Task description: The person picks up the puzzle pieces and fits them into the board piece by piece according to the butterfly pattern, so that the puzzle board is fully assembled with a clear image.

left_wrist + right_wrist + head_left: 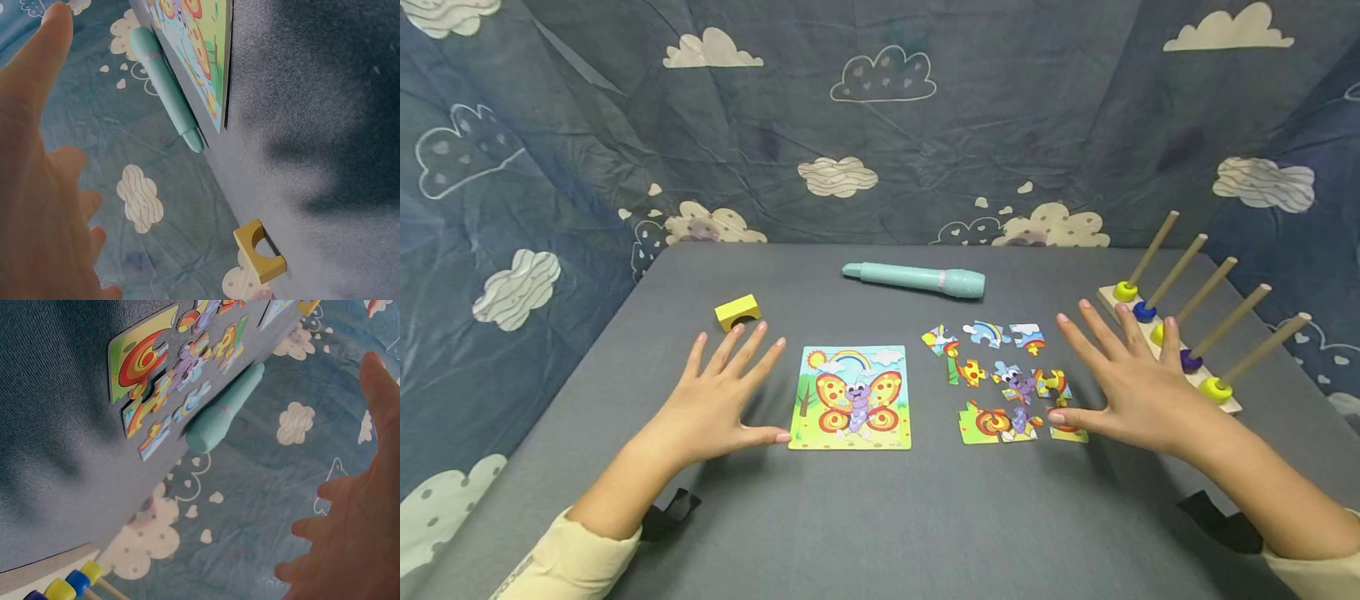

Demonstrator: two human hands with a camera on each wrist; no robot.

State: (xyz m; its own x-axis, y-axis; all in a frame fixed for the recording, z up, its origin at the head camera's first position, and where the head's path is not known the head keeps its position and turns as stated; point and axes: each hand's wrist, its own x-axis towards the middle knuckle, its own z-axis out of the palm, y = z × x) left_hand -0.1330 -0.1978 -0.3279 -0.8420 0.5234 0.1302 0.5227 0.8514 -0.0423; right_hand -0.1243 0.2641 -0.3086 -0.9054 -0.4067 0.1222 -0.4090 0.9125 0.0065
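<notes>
Butterfly board (850,408) lies flat on the grey table (865,533), picture side up! Out at its three o'clock, puzzle pieces (1018,384) spread in three loose rows, some touching, others apart. Left hand (718,410) at nine o'clock, fingers splayed, nothing gripped, thumb tip right by the board's lower corner; contact there, impossible to tell! Right hand (1138,396), just past the pieces at three o'clock, equally splayed and free, thumb reaching over the lowest row! Ten o'clock, a yellow arched block (737,312); one o'clock, a teal wand (910,277); beyond the right hand, the peg stand (1231,323) slants across. Cloud-print cloth (1000,117) hangs at twelve!
</notes>
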